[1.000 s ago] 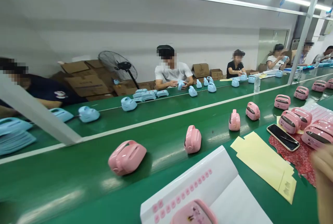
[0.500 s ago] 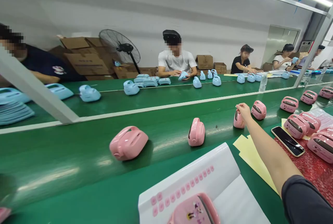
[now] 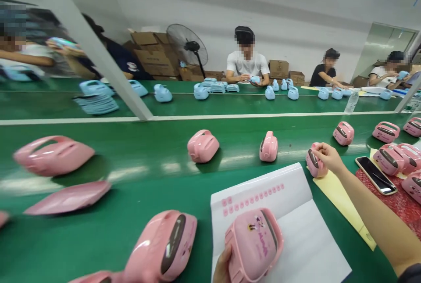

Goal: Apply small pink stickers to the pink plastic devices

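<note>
Both hands (image 3: pixel 223 265) (image 3: pixel 330 157) grasp pink cases (image 3: pixel 247 239) (image 3: pixel 314 165), the left's bearing purple lettering (image 3: pixel 263 245) too small to read.

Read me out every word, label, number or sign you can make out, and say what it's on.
No text can be read for sure.
Purple lettering on the pink case in the left hand: too blurred.
Print on the big cardboard box: too blurred.
Marks on the pink stickers on the white sheet: too small.
</note>
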`<state>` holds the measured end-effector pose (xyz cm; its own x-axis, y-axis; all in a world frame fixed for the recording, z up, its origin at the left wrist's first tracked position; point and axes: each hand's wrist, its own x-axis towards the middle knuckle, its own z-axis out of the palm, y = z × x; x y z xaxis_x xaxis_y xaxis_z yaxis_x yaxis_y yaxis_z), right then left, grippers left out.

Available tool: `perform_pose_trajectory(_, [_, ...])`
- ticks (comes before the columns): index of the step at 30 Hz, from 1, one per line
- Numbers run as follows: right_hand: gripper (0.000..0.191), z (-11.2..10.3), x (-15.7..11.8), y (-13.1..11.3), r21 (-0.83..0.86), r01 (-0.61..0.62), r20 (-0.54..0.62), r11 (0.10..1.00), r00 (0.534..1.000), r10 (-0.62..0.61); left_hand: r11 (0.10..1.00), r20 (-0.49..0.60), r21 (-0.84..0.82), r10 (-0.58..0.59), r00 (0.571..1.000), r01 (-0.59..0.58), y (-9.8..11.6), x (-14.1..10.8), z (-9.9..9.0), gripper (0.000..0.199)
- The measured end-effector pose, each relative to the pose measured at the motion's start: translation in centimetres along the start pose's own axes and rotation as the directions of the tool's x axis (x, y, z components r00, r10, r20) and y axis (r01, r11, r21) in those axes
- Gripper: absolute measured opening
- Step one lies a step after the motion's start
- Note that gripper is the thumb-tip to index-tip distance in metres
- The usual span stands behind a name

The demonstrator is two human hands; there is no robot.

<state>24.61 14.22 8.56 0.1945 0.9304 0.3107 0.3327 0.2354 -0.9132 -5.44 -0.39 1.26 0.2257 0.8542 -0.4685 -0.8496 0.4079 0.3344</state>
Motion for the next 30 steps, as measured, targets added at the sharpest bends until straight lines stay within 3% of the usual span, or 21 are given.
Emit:
perform_pose_trajectory(3, [0.033, -0.2, -1.2, -1.3, -0.028, 0.024, -0.053, 0.999, 0.998, -0.026, 0.996, 0.049, 0.041, 0.071, 0.996, -0.073, -0.3, -0.8, 0.4, 0.018])
perform_pose_trajectory(5, [0.025, 1.3, -2.2, -2.2, -0.065, 0.09, -0.076, 0.994, 0.993, -0.095, 0.997, 0.074, 0.059, 0.039, 0.997, -0.043, -0.6, -1.4, 0.5, 0.021])
perform_pose_trajectory(7, [0.017, 4.5, -3.4, -3.1, -0.15, 0.224, 0.065, 0.963, 0.974, -0.216, 0.998, 0.093, 0.056, -0.009, 0.996, 0.003, -1.0, -2.0, 0.3, 0.026])
perform_pose_trajectory(9, [0.012, 9.0, -4.7, -3.8, -0.229, 0.388, 0.354, 0.893, 0.888, -0.295, 0.999, 0.103, 0.028, -0.047, 0.994, 0.044, -1.3, -2.5, -0.4, 0.031])
perform_pose_trajectory(10, [0.009, 11.4, -5.2, -4.1, -0.234, 0.419, 0.43, 0.877, 0.854, -0.294, 0.998, 0.107, 0.007, -0.057, 0.993, 0.057, -1.5, -2.7, -0.9, 0.032])
perform_pose_trajectory(13, [0.005, 17.6, -5.9, -4.4, -0.239, 0.471, 0.558, 0.849, 0.782, -0.276, 0.997, 0.127, -0.057, -0.04, 0.991, 0.047, -1.7, -2.8, -2.4, 0.029])
perform_pose_trajectory(15, [0.003, 20.1, -5.9, -4.2, -0.256, 0.507, 0.617, 0.823, 0.741, -0.264, 0.997, 0.154, -0.078, -0.002, 0.988, 0.014, -1.5, -2.6, -3.2, 0.026])
perform_pose_trajectory(20, [0.035, 21.8, -6.9, -3.1, -0.286, 0.65, 0.742, 0.704, 0.615, -0.266, 0.992, 0.199, -0.081, 0.109, 0.974, -0.095, -0.6, -2.1, -4.1, 0.026])
perform_pose_trajectory(24, [0.035, 22.4, -8.6, -1.7, -0.298, 0.734, 0.804, 0.611, 0.537, -0.254, 0.984, 0.17, -0.127, 0.144, 0.975, -0.123, -0.5, -2.3, -3.7, 0.028])
perform_pose_trajectory(27, [0.036, 23.1, -9.3, -0.6, -0.322, 0.75, 0.813, 0.578, 0.532, -0.237, 0.984, 0.112, -0.164, 0.091, 0.99, -0.071, -0.7, -2.5, -3.2, 0.032])
perform_pose_trajectory(30, [0.038, 23.5, -9.5, 0.0, -0.358, 0.734, 0.794, 0.577, 0.565, -0.226, 0.984, 0.063, -0.149, 0.107, 0.992, -0.096, -0.7, -2.6, -2.7, 0.029])
